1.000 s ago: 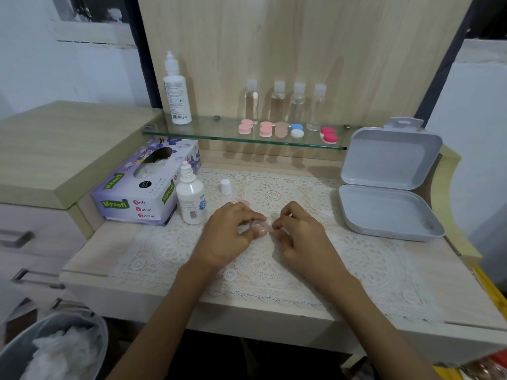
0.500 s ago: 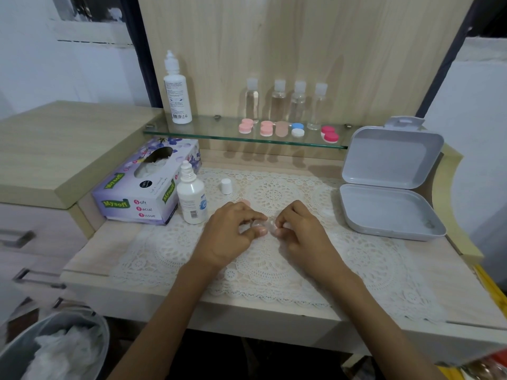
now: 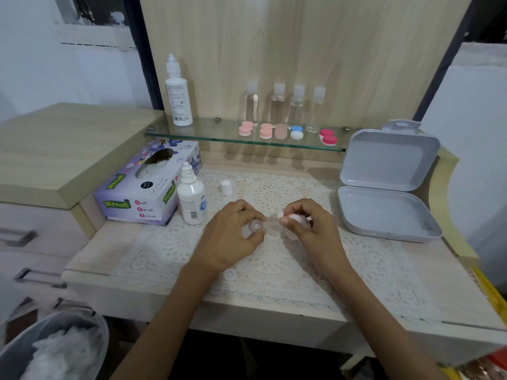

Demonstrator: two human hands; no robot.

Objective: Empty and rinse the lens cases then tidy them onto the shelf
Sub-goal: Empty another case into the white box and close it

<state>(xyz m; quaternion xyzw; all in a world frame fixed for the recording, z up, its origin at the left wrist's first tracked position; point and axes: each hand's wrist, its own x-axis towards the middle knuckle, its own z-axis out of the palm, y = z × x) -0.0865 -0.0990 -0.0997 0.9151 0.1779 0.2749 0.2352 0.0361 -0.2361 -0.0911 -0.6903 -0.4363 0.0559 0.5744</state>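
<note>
Both hands meet over the middle of the lace mat. The left hand curls thumb and forefinger round one end of a clear lens case, and the right hand pinches a small pale piece at its fingertips just beside the case's other end; whether that piece is a cap cannot be told. Far down and left of the grip, below the desk's front edge, a grey bin holds crumpled white tissue. Left of the grip a tissue box sits against the step of the side cabinet, and a small white bottle with a bare nozzle stands just beside the box, near the left hand. A white cap stands upright behind the left hand, apart from it. Above and behind the grip runs the front edge of a glass shelf. On it stand a tall white bottle to the left and four clear bottles in a row. Five lens cases lie near that edge: two pink, one beige, one blue and white, one red. Bare lace lies between the grip and the desk's front edge, crossed by the forearms. Right of the grip a strip of mat separates the right hand from an open grey box, whose lid stands upright.
</note>
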